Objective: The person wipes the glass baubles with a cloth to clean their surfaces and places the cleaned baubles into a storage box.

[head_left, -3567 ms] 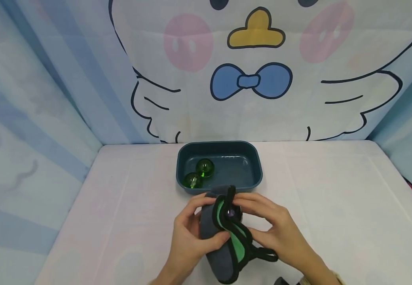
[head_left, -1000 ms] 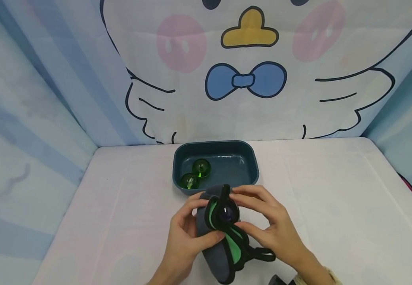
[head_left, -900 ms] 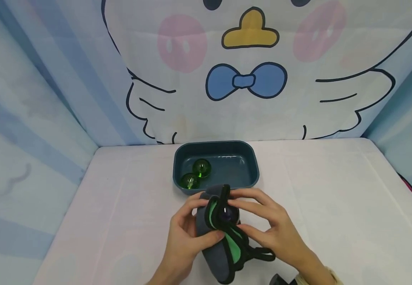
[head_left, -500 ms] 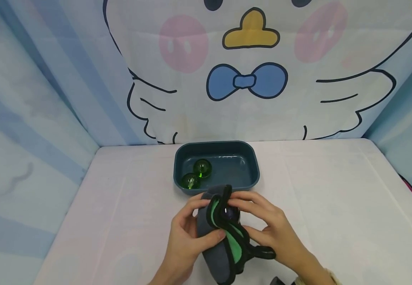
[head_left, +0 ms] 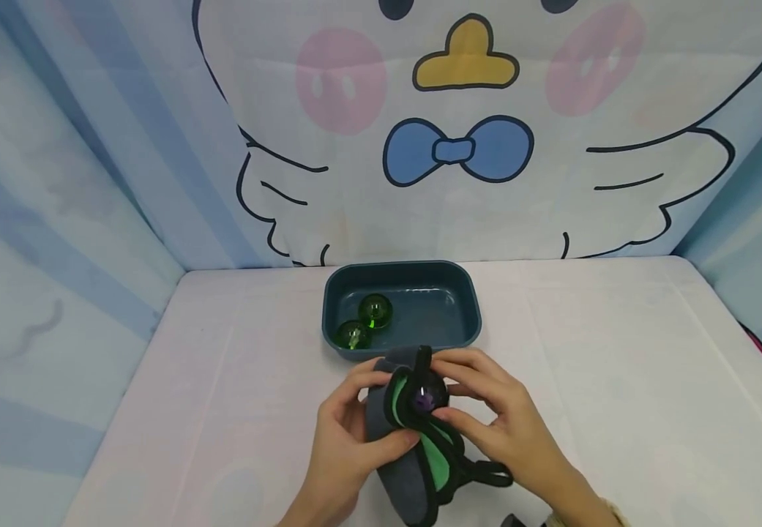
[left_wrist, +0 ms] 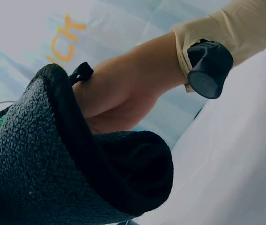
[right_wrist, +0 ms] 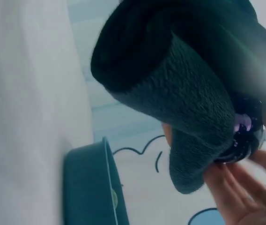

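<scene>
My left hand point(head_left: 350, 439) grips a folded, dark grey fleecy cloth point(head_left: 395, 472), thumb pressed on its near face, fingers behind. Black edging runs round the cloth, green lining shows in its folds, and a black loop point(head_left: 495, 474) sticks out to the right. A dark, glossy ball point(head_left: 432, 394) with purple inside sits against the black edging. My right hand point(head_left: 506, 413) pinches this ball between thumb and fingers. In the right wrist view the purple ball point(right_wrist: 243, 133) lies between the fleece and my right fingers point(right_wrist: 226, 187). The left wrist view shows the cloth's rolled end point(left_wrist: 142, 168).
A dark teal rectangular tub point(head_left: 469, 293) stands just beyond the hands, near the table's back edge. Two see-through green balls point(head_left: 375, 311) lie in its left part. A white cover point(head_left: 604, 380) lies over the table, and printed curtains hang behind and at both sides.
The right fingers have shifted about the ball, and the right thumb has come up onto it. More of the ball, with its purple inside, shows now. The left hand keeps its grip on the cloth.
</scene>
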`<state>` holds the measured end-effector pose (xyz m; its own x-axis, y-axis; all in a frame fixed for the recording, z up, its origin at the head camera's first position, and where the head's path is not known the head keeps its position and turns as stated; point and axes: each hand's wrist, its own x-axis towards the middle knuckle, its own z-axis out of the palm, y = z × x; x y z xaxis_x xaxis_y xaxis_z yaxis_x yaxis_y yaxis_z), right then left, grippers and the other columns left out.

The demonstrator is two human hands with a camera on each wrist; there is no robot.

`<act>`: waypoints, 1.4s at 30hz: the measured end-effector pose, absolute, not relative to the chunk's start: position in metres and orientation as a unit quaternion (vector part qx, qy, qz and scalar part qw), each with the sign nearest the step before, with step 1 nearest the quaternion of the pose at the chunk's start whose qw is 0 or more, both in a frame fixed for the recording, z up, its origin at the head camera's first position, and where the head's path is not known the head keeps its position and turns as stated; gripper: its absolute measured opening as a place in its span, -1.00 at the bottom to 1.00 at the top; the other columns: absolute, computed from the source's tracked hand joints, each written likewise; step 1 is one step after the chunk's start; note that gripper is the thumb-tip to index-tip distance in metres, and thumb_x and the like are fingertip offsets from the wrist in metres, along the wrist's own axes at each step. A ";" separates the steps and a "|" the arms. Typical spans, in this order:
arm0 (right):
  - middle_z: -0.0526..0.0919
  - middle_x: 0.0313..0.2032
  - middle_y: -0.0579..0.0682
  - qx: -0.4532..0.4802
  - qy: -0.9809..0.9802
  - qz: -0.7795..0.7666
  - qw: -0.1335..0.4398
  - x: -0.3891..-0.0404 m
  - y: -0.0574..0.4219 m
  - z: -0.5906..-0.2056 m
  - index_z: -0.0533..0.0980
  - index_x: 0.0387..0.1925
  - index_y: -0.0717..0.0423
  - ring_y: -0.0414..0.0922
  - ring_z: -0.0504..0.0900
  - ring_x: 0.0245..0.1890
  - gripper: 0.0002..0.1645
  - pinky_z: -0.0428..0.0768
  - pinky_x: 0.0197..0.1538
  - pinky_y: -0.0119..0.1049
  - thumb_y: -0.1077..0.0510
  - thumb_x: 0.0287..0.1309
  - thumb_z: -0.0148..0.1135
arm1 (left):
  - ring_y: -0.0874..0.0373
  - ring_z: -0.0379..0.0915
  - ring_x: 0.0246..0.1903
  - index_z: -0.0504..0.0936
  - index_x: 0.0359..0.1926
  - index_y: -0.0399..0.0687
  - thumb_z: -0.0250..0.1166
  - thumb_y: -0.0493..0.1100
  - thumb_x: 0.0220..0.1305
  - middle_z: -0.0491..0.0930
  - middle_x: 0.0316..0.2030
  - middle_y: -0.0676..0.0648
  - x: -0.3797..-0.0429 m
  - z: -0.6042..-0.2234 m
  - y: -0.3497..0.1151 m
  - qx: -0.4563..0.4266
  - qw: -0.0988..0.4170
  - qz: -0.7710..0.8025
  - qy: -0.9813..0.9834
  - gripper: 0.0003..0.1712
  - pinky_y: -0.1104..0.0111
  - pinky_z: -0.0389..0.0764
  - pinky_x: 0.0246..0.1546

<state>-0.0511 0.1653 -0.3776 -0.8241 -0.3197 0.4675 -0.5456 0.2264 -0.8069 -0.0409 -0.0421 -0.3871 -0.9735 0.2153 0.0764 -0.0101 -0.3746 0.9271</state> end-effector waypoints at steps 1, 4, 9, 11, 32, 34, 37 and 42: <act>0.56 0.13 0.04 0.286 -0.777 0.551 0.102 -0.051 0.167 -0.377 0.54 0.19 0.15 -0.20 0.53 0.15 -0.36 0.67 0.04 -0.35 0.46 0.03 0.40 | -0.09 0.46 0.11 0.58 0.05 -0.14 0.46 -0.51 -0.08 0.35 0.26 -0.19 -0.041 -0.388 -0.042 0.088 0.069 0.826 0.553 -0.39 0.19 0.67 0.03; 0.52 0.19 0.03 0.307 -0.786 0.529 0.094 -0.052 0.171 -0.376 0.53 0.21 0.10 -0.18 0.48 0.21 -0.28 0.59 0.16 -0.40 0.48 -0.04 0.44 | -0.06 0.48 0.13 0.58 0.04 -0.10 0.46 -0.52 -0.09 0.34 0.26 -0.18 -0.041 -0.389 -0.043 0.078 0.064 0.830 0.549 -0.39 0.18 0.66 0.04; 0.51 0.22 0.01 0.323 -0.800 0.497 0.090 -0.052 0.174 -0.376 0.55 0.21 0.04 -0.18 0.46 0.25 -0.21 0.49 0.25 -0.46 0.48 -0.13 0.49 | -0.08 0.48 0.13 0.58 0.04 -0.10 0.46 -0.52 -0.08 0.35 0.25 -0.19 -0.042 -0.389 -0.043 0.079 0.060 0.832 0.545 -0.39 0.16 0.66 0.04; 0.52 0.20 0.04 0.329 -0.792 0.505 0.096 -0.052 0.173 -0.376 0.54 0.21 0.08 -0.18 0.49 0.23 -0.22 0.55 0.20 -0.43 0.50 -0.13 0.48 | -0.08 0.48 0.12 0.58 0.05 -0.12 0.46 -0.52 -0.08 0.37 0.23 -0.20 -0.042 -0.388 -0.044 0.083 0.061 0.831 0.546 -0.39 0.16 0.67 0.03; 0.54 0.16 0.02 0.321 -0.784 0.524 0.090 -0.055 0.174 -0.379 0.48 0.25 0.13 -0.20 0.51 0.19 -0.23 0.63 0.10 -0.37 0.48 -0.05 0.45 | -0.07 0.55 0.07 0.52 0.04 -0.28 0.46 -0.53 -0.14 0.38 0.20 -0.23 -0.040 -0.391 -0.037 0.071 0.031 0.830 0.553 -0.38 0.13 0.65 0.04; 0.53 0.16 0.05 0.332 -0.779 0.523 0.093 -0.055 0.175 -0.378 0.48 0.25 0.16 -0.19 0.50 0.19 -0.22 0.62 0.12 -0.39 0.50 -0.08 0.45 | -0.08 0.53 0.08 0.52 0.03 -0.30 0.45 -0.54 -0.14 0.38 0.19 -0.24 -0.040 -0.392 -0.037 0.073 0.026 0.828 0.556 -0.39 0.14 0.65 0.04; 0.50 0.20 0.05 0.344 -0.779 0.517 0.088 -0.056 0.175 -0.379 0.47 0.25 0.15 -0.19 0.47 0.24 -0.20 0.59 0.16 -0.40 0.48 -0.09 0.47 | -0.09 0.51 0.10 0.52 0.02 -0.30 0.44 -0.55 -0.16 0.39 0.19 -0.24 -0.039 -0.391 -0.038 0.069 0.021 0.826 0.559 -0.38 0.14 0.64 0.06; 0.53 0.21 0.09 0.362 -0.772 0.509 0.116 -0.055 0.174 -0.381 0.49 0.25 0.18 -0.18 0.48 0.25 -0.26 0.55 0.20 -0.43 0.45 -0.04 0.45 | -0.08 0.48 0.14 0.50 0.03 -0.29 0.44 -0.55 -0.15 0.37 0.22 -0.24 -0.037 -0.390 -0.038 0.067 0.028 0.829 0.554 -0.38 0.15 0.63 0.09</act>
<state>-0.0552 0.1738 -0.3814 -0.7111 -0.4415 0.5472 -0.6769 0.2191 -0.7027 -0.0374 -0.0380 -0.3903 -0.9895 0.1203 0.0800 0.0279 -0.3840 0.9229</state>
